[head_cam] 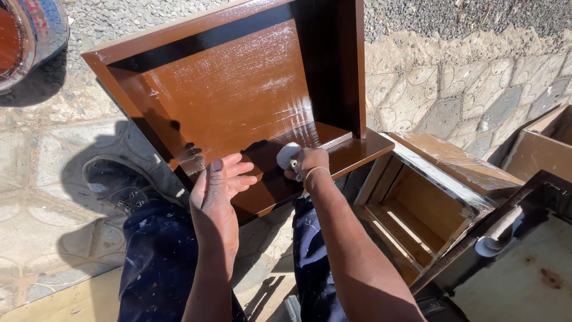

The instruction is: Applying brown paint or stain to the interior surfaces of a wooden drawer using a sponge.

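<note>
Brown wooden box frame (238,89), open-fronted, propped across the lap at centre of the head view, upper edge toward 12 o'clock, lower ledge resting near the knees. Back panel glossy and wet-looking, streaky white sheen across most of it, so coating judged largely on there; right inner wall dark and hard to grade; lower ledge under the hands shaded, finish there judged unfinished or being rubbed now. Right hand (307,164) closed around a white cloth pad (287,155), pressed on the ledge just right of centre. Left hand (217,185) flat, fingers together and extended, resting on the front edge at 7 o'clock of the pad, gripping nothing, just steadying. At 4 o'clock, unfinished wooden crate (417,209) with pale bare interior, apparently not yet coated. At 3 o'clock, another box corner (545,143), cut off by frame edge. At 5 o'clock, dark-edged panel (524,274) with rust spots and a white roll (500,232) on it, kind unclear. At 10 o'clock, rim of a round container (30,36), mostly cropped, contents not readable. Shoe (116,182) at 8 o'clock on paved ground (447,89). Outer faces of the frame and its underside hidden. Pad mostly covered by fingers.
</note>
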